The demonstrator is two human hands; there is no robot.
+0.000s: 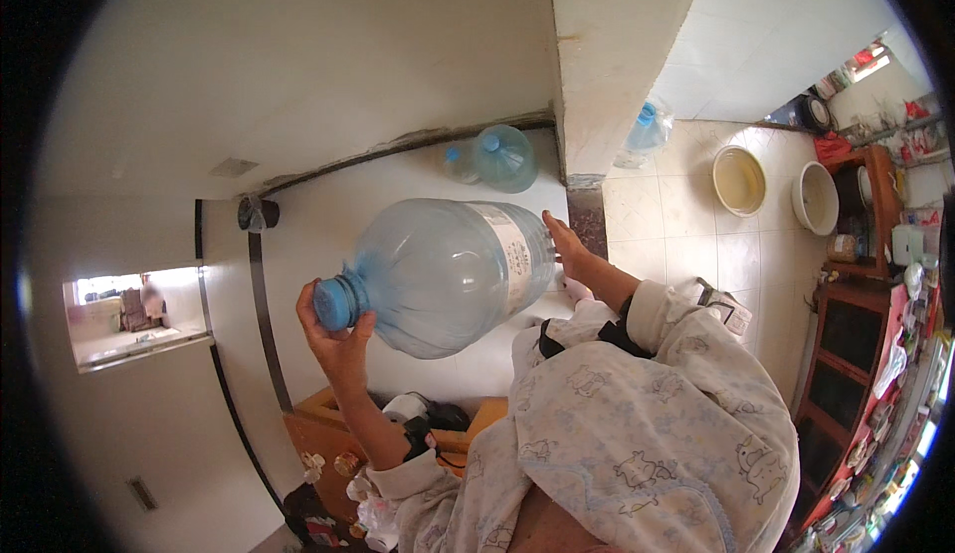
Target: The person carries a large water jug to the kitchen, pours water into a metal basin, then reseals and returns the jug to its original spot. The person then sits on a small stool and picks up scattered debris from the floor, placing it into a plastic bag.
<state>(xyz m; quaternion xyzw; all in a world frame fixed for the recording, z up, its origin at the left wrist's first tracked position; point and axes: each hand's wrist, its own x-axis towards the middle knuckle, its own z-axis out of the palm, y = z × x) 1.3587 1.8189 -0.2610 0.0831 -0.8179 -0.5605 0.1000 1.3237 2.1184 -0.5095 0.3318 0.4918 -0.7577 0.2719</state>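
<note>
A large clear plastic water jug (448,273) with a blue cap (333,305) lies tilted sideways in the air between my hands, its cap toward the left and its base toward the right. A paper label (503,254) bearing writing wraps around its body. The fingers and thumb of my left hand (336,340) grip the cap and neck from below. My right hand (568,247) rests against the jug's base with the thumb up, and some of its fingers are hidden behind the plastic.
Two more jugs (505,159) stand by the wall, another (647,131) beyond the pillar (604,68). Two basins (739,181) are on the tiled floor at right, near a wooden cabinet (843,351). A small bin (258,213) is at left, a wooden table (313,434) below my left arm.
</note>
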